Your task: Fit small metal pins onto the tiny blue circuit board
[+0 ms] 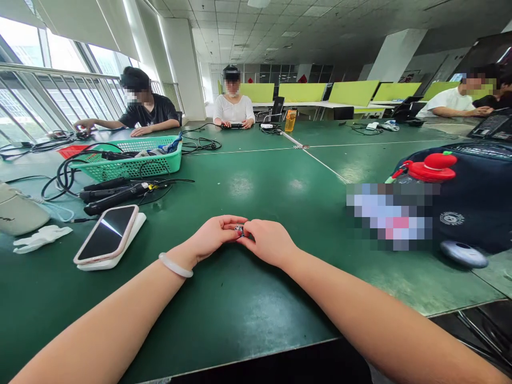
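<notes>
Fingertips of both hands meet around a small shiny metallic object [240,231] with some dark red on it. It is too small and too covered to name. My left hand [214,234], with a pale bangle [175,265] on its wrist, pinches it from the left. From the right, my right hand [270,240] closes on it with thumb and fingers. Both hands are just above the green tabletop [248,298]. A phone [108,232] lies on a white flat item to the left of my left hand.
Left are a crumpled tissue [42,237], black curling-iron-like tools [116,197] with cables, and a green basket [132,157]. Right stand a dark bag [472,197], a red-lidded bottle [432,168] and a rounded grey device [464,254]. Co-workers sit across the table; an orange bottle [290,120] stands far back.
</notes>
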Motion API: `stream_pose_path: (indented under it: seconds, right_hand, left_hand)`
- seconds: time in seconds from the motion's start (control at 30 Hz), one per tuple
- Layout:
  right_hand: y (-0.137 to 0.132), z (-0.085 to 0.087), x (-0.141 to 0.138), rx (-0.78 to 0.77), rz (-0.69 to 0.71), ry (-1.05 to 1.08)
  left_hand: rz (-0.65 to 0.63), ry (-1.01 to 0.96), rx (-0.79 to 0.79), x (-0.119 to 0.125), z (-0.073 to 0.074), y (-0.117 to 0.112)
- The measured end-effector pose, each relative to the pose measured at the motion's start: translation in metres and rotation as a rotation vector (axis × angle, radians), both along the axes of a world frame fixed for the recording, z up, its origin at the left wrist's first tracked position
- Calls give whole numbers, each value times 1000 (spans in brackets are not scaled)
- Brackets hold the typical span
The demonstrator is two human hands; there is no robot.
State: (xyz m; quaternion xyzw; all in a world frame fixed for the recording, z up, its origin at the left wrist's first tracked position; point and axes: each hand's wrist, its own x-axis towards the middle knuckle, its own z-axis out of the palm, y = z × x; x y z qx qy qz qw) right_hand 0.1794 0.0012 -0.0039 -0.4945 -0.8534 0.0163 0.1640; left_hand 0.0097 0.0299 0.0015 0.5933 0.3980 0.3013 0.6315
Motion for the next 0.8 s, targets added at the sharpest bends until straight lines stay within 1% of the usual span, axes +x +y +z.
stream_pose_path:
  seconds: [0.1, 0.17, 0.2, 0.23, 0.27, 0.3, 0.33, 0.37, 0.43, 0.53, 0.63, 0.8]
  right_hand:
    - [4, -3, 1, -43, 1, 68]
    - [6, -3, 4, -65, -15, 121]
    - [7, -2, 5, -81, -27, 151]
    - [8, -2, 7, -97, -37, 182]
    - [9, -1, 9, -113, -48, 210]
    - [10, -1, 11, -130, -60, 235]
    - [11, 0, 13, -145, -73, 254]
    - [12, 0, 15, -156, -84, 269]
    - [14, -1, 18, -169, -105, 288]
    - [15, -3, 20, -194, -118, 293]
    - [15, -5, 18, -226, -96, 270]
    - [13, -5, 15, -233, -45, 248]
  left_hand:
    - [67, 139, 95, -6, 5, 5]
    - [144, 345, 244, -18, 9, 12]
    - [192, 487, 353, -26, 12, 17]
    - [248, 667, 484, -36, 14, 22]
    - [309, 864, 578, -47, 16, 27]
    - [376, 1065, 623, -59, 17, 32]
    - [432, 1248, 620, -70, 19, 37]
    - [475, 1315, 590, -81, 19, 41]
    - [514, 1383, 547, -98, 20, 45]
    - [522, 1430, 512, -114, 19, 47]
    - [537, 1458, 500, -120, 19, 49]
    - [587, 1463, 482, -123, 18, 54]
